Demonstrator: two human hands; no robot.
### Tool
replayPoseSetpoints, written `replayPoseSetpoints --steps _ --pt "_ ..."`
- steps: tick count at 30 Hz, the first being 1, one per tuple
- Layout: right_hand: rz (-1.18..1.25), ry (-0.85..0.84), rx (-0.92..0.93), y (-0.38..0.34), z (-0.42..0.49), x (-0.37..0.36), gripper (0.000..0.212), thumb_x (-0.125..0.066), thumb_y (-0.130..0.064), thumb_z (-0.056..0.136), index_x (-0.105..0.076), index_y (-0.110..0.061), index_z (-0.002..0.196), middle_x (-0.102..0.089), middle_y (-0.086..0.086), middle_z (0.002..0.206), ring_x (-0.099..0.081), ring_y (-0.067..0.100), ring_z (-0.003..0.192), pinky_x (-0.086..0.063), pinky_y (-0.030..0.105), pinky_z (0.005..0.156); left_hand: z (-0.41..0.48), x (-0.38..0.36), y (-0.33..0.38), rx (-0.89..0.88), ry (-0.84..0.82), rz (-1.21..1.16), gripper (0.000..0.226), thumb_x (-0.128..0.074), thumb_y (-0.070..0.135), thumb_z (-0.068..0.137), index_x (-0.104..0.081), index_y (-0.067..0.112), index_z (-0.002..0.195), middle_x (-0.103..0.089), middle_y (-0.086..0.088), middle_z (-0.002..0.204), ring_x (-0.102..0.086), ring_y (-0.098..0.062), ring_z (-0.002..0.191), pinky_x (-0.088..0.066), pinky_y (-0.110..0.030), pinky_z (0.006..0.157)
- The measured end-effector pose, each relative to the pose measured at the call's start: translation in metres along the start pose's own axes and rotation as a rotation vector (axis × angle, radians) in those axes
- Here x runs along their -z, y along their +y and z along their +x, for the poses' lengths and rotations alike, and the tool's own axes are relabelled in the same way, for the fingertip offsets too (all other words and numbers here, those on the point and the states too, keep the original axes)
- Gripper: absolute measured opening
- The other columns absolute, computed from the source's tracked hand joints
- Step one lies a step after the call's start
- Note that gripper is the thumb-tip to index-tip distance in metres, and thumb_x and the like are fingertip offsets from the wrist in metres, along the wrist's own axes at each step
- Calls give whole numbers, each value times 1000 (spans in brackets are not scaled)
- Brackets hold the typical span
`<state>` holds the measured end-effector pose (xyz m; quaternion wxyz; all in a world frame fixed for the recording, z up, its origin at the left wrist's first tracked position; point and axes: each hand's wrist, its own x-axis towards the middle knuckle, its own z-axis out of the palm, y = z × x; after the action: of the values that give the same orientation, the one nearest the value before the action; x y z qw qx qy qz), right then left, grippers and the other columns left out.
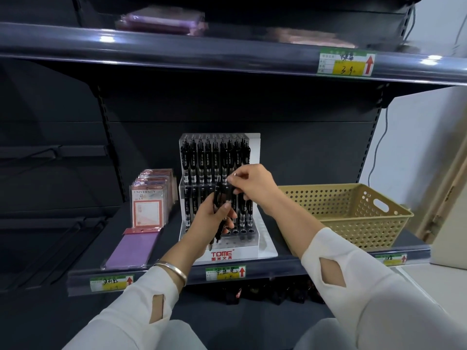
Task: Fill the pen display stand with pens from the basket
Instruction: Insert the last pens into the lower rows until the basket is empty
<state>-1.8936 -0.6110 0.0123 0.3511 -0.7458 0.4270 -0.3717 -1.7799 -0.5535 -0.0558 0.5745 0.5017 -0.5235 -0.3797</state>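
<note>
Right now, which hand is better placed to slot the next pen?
Right hand, probably: it pinches the top of the pen bundle above the stand, near empty front holes; the left hand grips it.

A stationery shop: dark metal shelving (227,54) with handwritten price tags (345,62), packaged notepads (147,205), branded pen display stand (222,253).

A dark grey metal shop shelf (273,270) crosses the middle of the frame. On it, at centre, stands a white plastic pen display stand (219,253). A tan perforated plastic basket (353,223) sits just right. At left stands a row of upright packaged cards (147,208), with a flat purple packet (131,248) lying in front. Green-and-yellow price labels (225,272) line the front edge.
</note>
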Motion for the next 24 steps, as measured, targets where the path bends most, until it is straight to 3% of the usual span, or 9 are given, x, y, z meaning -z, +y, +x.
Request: replayPoseSetpoints --steps 3,5,8,10,14,18,21,24 --pt "327 160 -141 5 4 10 11 -58 -10 92 -63 -12 82 -63 6 75 -57 12 58 -49 20 52 -1 14 0 35 69 -62 9 -43 10 97 -52 12 97 -61 -7 78 -55 -15 59 -48 -23 51" --pt "560 231 -226 6 2 14 12 -55 -5 93 -61 -8 83 -61 10 76 -57 13 55 -53 21 52 0 21 2 67 190 -262 11 -45 9 96 -55 9 98 -64 -11 85 -60 -17 63 -54 -23 53" --pt "806 240 -282 5 -4 10 14 -52 1 93 -57 -4 82 -58 11 80 -58 15 60 -57 20 57 5 18 13 86 383 -656 11 -46 10 96 -56 9 96 -68 -12 89 -68 -16 71 -59 -26 63" --pt "868 194 -284 3 -7 2 15 -50 4 93 -56 -4 82 -58 12 83 -60 17 64 -58 21 62 9 11 22 60 419 -763 9 -46 10 97 -53 10 92 -67 -12 91 -68 -18 79 -59 -27 70" --pt "688 1 -259 -1 -12 -12 17 -48 7 92 -58 -5 86 -60 19 95 -64 18 69 -59 25 67 13 7 35 12 450 -832 8 -47 10 96 -52 10 90 -68 -10 91 -68 -17 81 -57 -30 77" --pt "392 -213 -181 -3 -17 -15 17 -55 4 90 -62 -12 89 -66 7 87 -64 12 73 -57 27 76 11 16 39 7 474 -774 12 -45 13 97 -49 17 86 -65 -6 80 -63 -16 69 -53 -34 73" --pt "268 -174 -76 -13 -14 -14 16 -52 -6 94 -64 -16 94 -67 -2 88 -61 8 77 -53 23 73 5 19 37 50 404 -662 11 -45 14 97 -51 17 89 -59 -2 71 -56 -13 57 -50 -32 63" --pt "296 -72 -20 -27 -8 -12 19 -47 -15 98 -65 -16 103 -64 -5 90 -55 6 73 -46 18 60 -3 20 31 71 189 -545 10 -44 14 97 -50 15 90 -57 -2 69 -52 -11 51 -47 -28 53"
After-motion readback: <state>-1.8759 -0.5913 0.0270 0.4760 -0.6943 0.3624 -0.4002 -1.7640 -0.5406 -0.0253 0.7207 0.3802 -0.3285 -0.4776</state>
